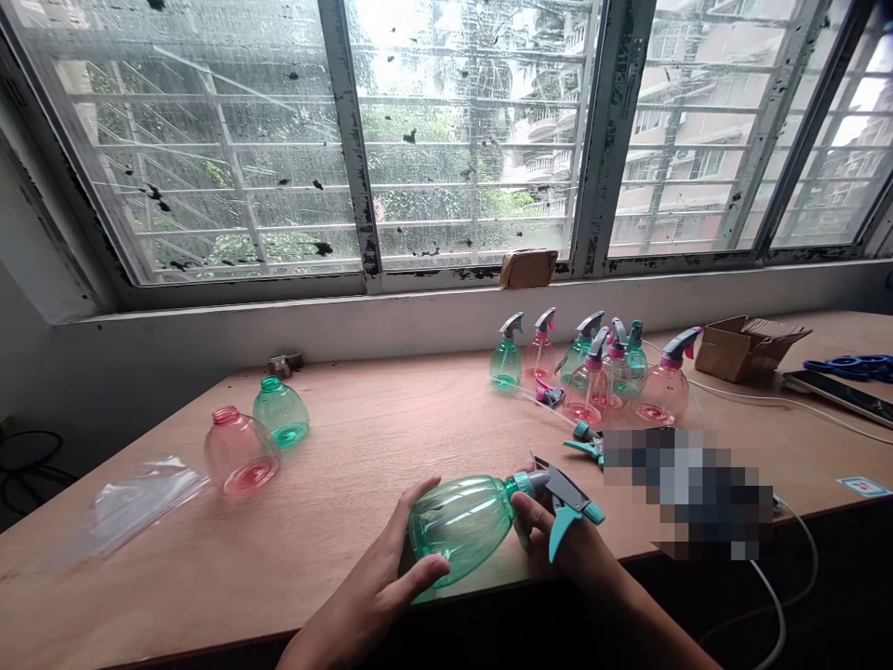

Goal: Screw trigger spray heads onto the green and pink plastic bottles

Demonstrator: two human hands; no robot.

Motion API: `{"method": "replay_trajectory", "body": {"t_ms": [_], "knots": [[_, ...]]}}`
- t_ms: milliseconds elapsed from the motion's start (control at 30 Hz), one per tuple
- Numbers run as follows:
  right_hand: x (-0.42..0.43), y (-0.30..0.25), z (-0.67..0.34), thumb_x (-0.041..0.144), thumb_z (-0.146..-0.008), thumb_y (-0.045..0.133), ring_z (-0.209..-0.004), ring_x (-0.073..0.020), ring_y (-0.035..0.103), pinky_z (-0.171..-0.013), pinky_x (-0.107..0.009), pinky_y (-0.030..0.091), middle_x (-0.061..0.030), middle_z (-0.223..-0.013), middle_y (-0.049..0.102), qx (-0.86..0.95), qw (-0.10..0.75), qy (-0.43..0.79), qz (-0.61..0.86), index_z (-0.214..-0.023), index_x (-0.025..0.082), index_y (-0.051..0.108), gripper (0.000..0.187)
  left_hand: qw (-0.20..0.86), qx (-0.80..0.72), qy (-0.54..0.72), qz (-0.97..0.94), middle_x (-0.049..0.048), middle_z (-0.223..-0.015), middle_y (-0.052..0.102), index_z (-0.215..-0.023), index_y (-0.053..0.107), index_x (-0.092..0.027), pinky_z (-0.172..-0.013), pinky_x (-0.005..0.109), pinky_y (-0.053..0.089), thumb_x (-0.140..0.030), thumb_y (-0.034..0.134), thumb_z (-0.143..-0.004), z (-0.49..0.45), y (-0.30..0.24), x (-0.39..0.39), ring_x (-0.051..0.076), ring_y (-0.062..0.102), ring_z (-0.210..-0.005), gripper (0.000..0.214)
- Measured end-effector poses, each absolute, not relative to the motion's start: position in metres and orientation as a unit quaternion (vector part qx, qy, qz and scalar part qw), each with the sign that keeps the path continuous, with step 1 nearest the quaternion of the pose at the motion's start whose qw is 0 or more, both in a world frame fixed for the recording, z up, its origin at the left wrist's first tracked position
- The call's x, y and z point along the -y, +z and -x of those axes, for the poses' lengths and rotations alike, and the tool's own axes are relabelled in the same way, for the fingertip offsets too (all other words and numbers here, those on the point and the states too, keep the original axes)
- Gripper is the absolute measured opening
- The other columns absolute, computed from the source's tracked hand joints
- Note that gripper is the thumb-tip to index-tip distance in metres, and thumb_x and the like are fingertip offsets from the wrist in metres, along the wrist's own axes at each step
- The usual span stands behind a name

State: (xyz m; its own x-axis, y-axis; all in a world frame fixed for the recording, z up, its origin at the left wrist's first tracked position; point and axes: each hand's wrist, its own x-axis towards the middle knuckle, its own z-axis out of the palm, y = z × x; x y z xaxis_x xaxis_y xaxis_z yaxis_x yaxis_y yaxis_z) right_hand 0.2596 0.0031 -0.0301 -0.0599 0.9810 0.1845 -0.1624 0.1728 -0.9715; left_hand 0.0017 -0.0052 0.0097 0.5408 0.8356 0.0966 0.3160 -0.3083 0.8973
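Note:
A green spray bottle [460, 529] lies tilted on its side at the front of the table, its grey and teal spray head [565, 498] pointing right. My left hand [397, 563] is wrapped round the bottle's body near its base. At the neck, my right hand [558, 540] grips the teal collar between thumb and fingers; some of its fingers are hidden behind the spray head. Just beyond, a loose teal spray head [587, 443] lies on the table, and a loose pink-and-grey spray head [550, 396] rests farther back. On the left stand an open red bottle [241, 456] and an open green bottle [281, 414].
Several spray bottles with heads [586, 386] stand at the back right. Beside them are a cardboard box [743, 352], blue scissors [847, 367] and a white cable [795, 398]. A clear plastic bag [150, 493] lies left. Right of my hands is a blurred-out object [690, 484].

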Motion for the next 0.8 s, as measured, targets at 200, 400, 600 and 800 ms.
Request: {"method": "replay_trajectory", "body": {"t_ms": [200, 400, 600, 800], "knots": [[-0.0034, -0.0317, -0.2604, 0.062, -0.083, 0.069, -0.047, -0.0135, 0.048, -0.045, -0.029, 0.035, 0.0049, -0.06, 0.054, 0.528, 0.556, 0.512, 0.387, -0.098, 0.022, 0.058, 0.044, 0.455, -0.37, 0.298, -0.754, 0.0078, -0.16, 0.034, -0.154, 0.03, -0.033, -0.123, 0.052, 0.021, -0.051, 0.068, -0.09, -0.0008, 0.0068, 0.0021, 0.036, 0.03, -0.147, 0.077], [-0.0036, -0.0305, -0.2598, 0.061, -0.084, 0.068, -0.047, -0.0133, 0.048, -0.045, -0.028, 0.035, 0.0052, -0.059, 0.053, 0.529, 0.557, 0.51, 0.386, -0.097, 0.022, 0.057, 0.043, 0.444, -0.368, 0.292, -0.763, 0.0074, -0.162, 0.032, -0.154, 0.028, -0.034, -0.123, 0.051, 0.02, -0.052, 0.066, -0.092, 0.0006, 0.0052, 0.0022, 0.035, 0.028, -0.149, 0.075], [-0.0032, -0.0333, -0.2615, 0.057, -0.087, 0.067, -0.048, -0.0139, 0.048, -0.045, -0.028, 0.035, 0.0047, -0.059, 0.053, 0.532, 0.552, 0.518, 0.379, -0.097, 0.022, 0.056, 0.038, 0.439, -0.37, 0.286, -0.767, 0.006, -0.164, 0.029, -0.155, 0.024, -0.034, -0.124, 0.05, 0.018, -0.065, 0.051, -0.095, 0.0018, 0.0034, 0.0036, 0.034, 0.025, -0.15, 0.073], [-0.0033, -0.0313, -0.26, 0.059, -0.084, 0.069, -0.046, -0.013, 0.047, -0.045, -0.028, 0.035, 0.0056, -0.058, 0.052, 0.529, 0.562, 0.517, 0.371, -0.097, 0.022, 0.057, 0.041, 0.442, -0.382, 0.286, -0.76, 0.0068, -0.165, 0.028, -0.156, 0.024, -0.032, -0.124, 0.051, 0.016, -0.068, 0.044, -0.096, 0.0007, 0.0055, 0.0053, 0.035, 0.023, -0.151, 0.073]]}}
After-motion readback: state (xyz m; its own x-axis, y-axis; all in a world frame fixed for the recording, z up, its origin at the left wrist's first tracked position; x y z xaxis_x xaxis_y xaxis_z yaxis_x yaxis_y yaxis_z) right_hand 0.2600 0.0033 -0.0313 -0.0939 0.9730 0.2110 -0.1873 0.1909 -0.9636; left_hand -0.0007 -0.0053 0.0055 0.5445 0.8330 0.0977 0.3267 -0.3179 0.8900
